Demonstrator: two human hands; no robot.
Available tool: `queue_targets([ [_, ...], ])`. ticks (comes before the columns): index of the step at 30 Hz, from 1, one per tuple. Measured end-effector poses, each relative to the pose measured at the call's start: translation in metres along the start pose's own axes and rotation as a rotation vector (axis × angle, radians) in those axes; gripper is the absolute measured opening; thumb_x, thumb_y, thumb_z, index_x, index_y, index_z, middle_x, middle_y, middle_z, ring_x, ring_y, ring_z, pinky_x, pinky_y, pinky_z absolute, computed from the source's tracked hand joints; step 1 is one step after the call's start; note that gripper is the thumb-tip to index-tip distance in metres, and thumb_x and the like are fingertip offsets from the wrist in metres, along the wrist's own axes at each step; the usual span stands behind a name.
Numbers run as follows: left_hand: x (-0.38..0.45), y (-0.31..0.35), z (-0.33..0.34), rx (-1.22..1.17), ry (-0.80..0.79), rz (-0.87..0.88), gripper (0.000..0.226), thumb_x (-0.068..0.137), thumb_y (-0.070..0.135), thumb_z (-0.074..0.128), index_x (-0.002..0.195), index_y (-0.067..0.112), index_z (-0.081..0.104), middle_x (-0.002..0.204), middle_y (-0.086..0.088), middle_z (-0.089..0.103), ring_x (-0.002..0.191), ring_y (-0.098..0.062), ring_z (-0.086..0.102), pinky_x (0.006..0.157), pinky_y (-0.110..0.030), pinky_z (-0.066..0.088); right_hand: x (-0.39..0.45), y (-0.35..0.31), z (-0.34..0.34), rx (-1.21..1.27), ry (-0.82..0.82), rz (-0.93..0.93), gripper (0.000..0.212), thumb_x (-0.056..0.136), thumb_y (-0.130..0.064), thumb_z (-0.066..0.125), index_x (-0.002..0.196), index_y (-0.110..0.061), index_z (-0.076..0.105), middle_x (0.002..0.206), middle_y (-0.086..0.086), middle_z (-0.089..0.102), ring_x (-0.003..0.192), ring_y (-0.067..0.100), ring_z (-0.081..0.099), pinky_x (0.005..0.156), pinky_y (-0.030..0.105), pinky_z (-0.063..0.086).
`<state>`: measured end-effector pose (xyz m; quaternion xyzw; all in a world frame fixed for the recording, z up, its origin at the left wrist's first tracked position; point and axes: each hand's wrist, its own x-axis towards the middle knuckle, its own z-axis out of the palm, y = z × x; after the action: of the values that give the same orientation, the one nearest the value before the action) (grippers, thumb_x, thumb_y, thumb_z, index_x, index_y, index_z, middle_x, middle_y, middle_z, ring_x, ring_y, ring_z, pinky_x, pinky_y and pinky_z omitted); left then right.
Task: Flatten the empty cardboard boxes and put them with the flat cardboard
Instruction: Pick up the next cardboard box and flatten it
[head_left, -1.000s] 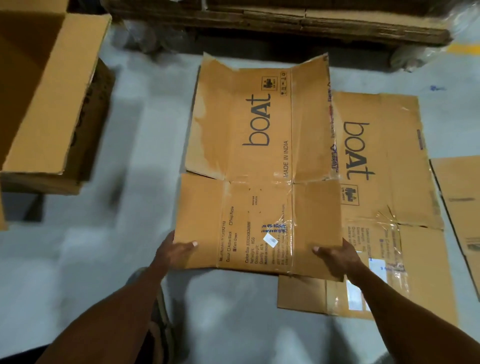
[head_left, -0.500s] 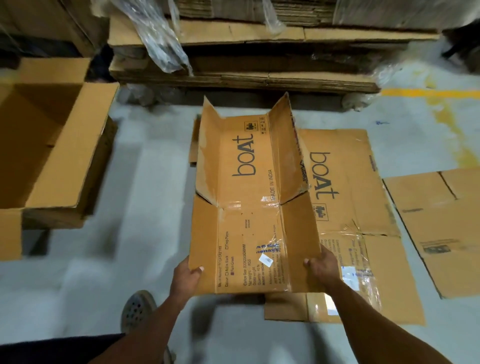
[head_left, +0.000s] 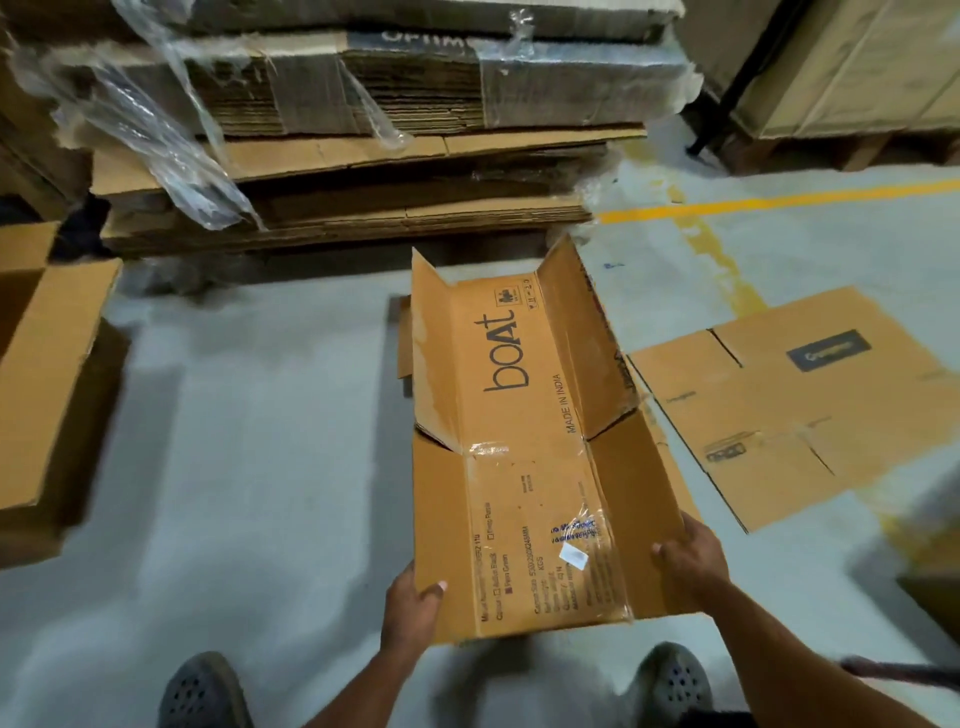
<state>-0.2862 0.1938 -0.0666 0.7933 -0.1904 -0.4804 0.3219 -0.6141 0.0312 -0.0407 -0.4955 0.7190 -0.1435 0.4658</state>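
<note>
Grey warehouse floor lies under the flattened boat carton, gripped at its near corners by left hand and right hand, long axis pointing ahead toward the flat-cardboard stack.

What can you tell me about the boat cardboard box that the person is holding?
The boat box is brown corrugated cardboard, opened out, its middle panel printed "boat" and "MADE IN INDIA". Its side panels fold upward like a trough. Clear tape and a small white label sit near the close end. The left hand and right hand grip its near corners, holding it above the grey floor.
</note>
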Motion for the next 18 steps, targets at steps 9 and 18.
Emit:
queue_targets([
  [9,0.008,0.012,0.092,-0.05,-0.106,-0.062,0.029,0.097,0.012,0.063,0.124,0.022,0.059,0.116,-0.005,0.069,0.104,-0.026,0.066,0.09,-0.038,0.053,0.04,0.041,-0.064,-0.032,0.047,0.101,0.036,0.09,-0.019,0.068,0.124,-0.022,0.056,0.109,0.008,0.068,0.096,0.039,0.067,0.089,0.062,0.055],
  [18,0.051,-0.018,0.081,-0.074,-0.065,-0.178,0.02,0.096,0.008,0.063,0.11,0.022,0.067,0.107,-0.003,0.076,0.096,-0.024,0.071,0.077,-0.036,0.059,0.089,0.055,-0.037,-0.158,0.006,0.111,0.059,0.074,-0.039,0.065,0.129,-0.017,0.059,0.114,0.01,0.07,0.099,0.039,0.067,0.093,0.061,0.054],
])
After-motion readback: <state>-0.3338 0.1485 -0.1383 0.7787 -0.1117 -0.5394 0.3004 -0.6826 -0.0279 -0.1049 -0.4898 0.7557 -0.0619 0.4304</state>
